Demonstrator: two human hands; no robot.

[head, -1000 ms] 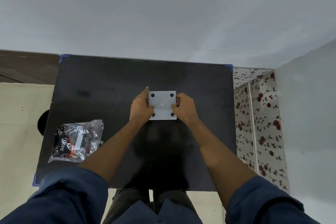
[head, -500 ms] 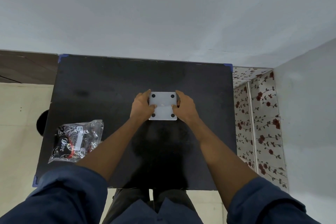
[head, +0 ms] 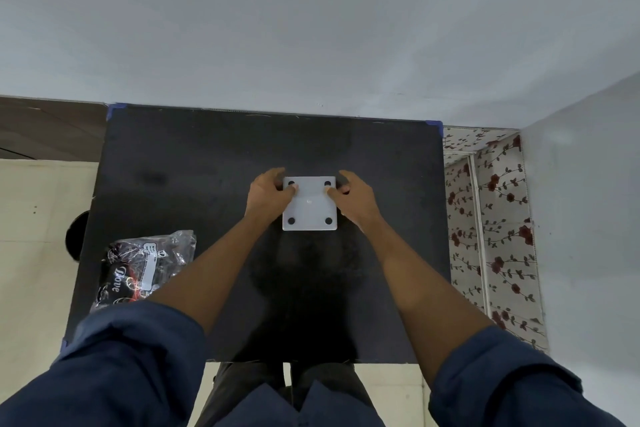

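Note:
A white square plate (head: 309, 208) with a black round pad near each corner lies flat in the middle of the black table (head: 207, 163). My left hand (head: 268, 196) grips its far left edge, thumb on top near the far left pad. My right hand (head: 353, 198) grips the far right edge the same way, thumb beside the far right pad. Both sets of fingers curl round the plate's far side and are partly hidden.
A clear plastic bag (head: 145, 267) with dark contents and a white label lies at the table's near left. A grey wall runs behind the table. A flowered panel (head: 491, 218) stands to the right. Pale floor lies to the left.
Both hands have slid from the plate's near side edges toward its far corners, uncovering the two near black pads. The plate itself has stayed in place.

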